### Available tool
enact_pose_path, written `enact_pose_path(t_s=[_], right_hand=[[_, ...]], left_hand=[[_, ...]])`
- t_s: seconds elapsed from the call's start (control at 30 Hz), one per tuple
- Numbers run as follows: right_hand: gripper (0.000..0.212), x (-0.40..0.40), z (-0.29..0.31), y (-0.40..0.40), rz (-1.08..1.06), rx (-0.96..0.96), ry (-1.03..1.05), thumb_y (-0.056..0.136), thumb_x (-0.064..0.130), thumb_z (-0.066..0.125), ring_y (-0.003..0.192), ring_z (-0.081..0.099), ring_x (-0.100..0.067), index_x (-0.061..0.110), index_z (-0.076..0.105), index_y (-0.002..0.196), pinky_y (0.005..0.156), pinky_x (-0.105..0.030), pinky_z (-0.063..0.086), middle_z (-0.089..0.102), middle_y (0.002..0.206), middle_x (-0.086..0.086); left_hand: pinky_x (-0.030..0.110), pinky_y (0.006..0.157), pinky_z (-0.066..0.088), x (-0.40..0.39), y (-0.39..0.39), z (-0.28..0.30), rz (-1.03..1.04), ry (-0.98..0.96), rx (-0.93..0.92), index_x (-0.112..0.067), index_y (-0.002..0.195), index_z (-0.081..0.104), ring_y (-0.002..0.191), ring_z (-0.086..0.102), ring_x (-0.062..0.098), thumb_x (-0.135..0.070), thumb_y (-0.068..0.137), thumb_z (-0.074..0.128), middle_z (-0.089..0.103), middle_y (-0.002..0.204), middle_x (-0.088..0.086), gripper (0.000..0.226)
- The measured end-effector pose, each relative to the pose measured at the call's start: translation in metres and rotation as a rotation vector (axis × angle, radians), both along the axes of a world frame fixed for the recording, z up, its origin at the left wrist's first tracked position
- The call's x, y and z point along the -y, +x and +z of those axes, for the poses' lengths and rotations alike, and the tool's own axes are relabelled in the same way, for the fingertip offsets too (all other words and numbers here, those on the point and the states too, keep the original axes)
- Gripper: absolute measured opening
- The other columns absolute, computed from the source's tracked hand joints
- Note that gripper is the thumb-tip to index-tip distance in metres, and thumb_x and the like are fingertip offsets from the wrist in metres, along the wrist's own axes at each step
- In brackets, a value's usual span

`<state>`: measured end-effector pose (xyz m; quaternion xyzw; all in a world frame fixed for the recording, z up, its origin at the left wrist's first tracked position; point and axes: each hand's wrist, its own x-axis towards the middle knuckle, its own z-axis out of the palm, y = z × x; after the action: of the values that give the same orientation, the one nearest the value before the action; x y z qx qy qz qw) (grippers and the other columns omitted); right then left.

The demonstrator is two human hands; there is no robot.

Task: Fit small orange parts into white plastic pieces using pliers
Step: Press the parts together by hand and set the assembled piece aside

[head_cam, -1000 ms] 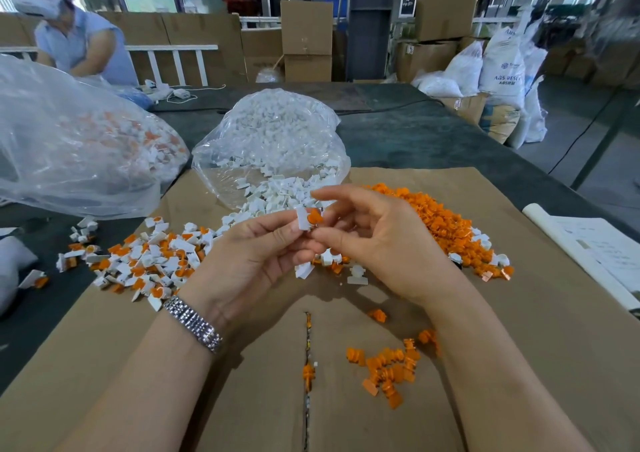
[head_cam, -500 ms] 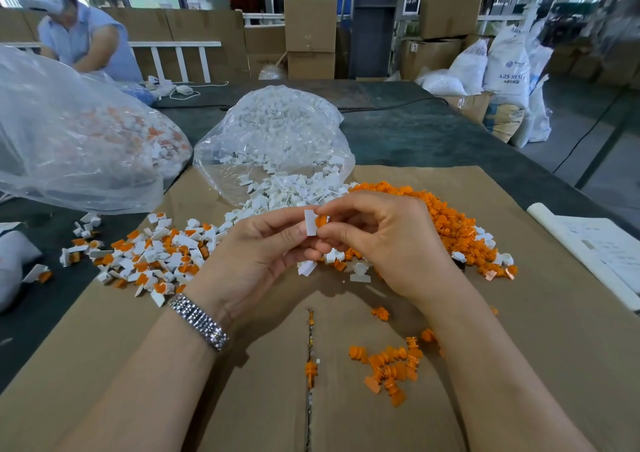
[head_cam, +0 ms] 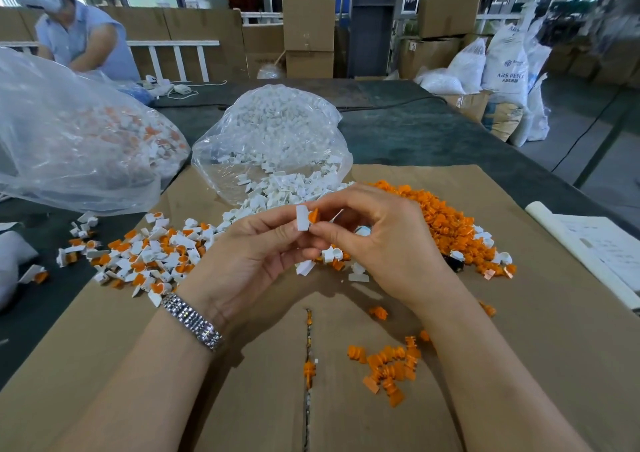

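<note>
Left hand (head_cam: pixel 242 261) pinching white piece (head_cam: pixel 302 217), right hand (head_cam: pixel 384 243) pinching orange part (head_cam: pixel 313 215) (touching)

There is only one view, from a camera on the person's head. It looks forward and down, close above the left hand (head_cam: pixel 242 264) and right hand (head_cam: pixel 384 243). Past the hands, it sees far across the table (head_cam: pixel 433 140).

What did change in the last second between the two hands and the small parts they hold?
The white piece in the left hand turned from tilted to nearly upright, and the orange part pinched by the right hand now sits tight against its side, partly hidden by fingertips. Both hands kept their grips. The piles and bags stayed put.
</note>
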<state>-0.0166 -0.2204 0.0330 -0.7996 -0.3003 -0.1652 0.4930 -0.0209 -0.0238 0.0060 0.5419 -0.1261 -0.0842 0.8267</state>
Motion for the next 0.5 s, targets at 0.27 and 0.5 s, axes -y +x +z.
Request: enact_pose_path(t_s=[0.27, 0.5], right_hand=[[0.019, -0.0004, -0.0010, 0.0002, -0.001, 0.042, -0.022, 0.085, 0.019, 0.081, 0.083, 0.069, -0.012, 0.016, 0.078, 0.104, 0.077, -0.028, 0.057, 0.071, 0.093, 0.006], [0.019, 0.0002, -0.0030, 0.0025, 0.003, 0.084, -0.018, 0.086, 0.013, 0.080, 0.083, 0.069, -0.012, 0.014, 0.079, 0.105, 0.076, -0.027, 0.057, 0.072, 0.089, 0.003]], left_hand=[[0.024, 0.077, 0.060, 0.0032, -0.0029, 0.0037, 0.019, 0.013, -0.001, -0.009, 0.105, 0.081, 0.085, 0.075, 0.017, -0.008, 0.088, 0.060, 0.077, 0.097, 0.012, 0.027], [0.024, 0.076, 0.060, 0.0007, -0.0034, 0.0043, 0.016, 0.034, -0.005, -0.007, 0.101, 0.081, 0.083, 0.074, 0.019, -0.007, 0.088, 0.060, 0.076, 0.093, 0.015, 0.025]])
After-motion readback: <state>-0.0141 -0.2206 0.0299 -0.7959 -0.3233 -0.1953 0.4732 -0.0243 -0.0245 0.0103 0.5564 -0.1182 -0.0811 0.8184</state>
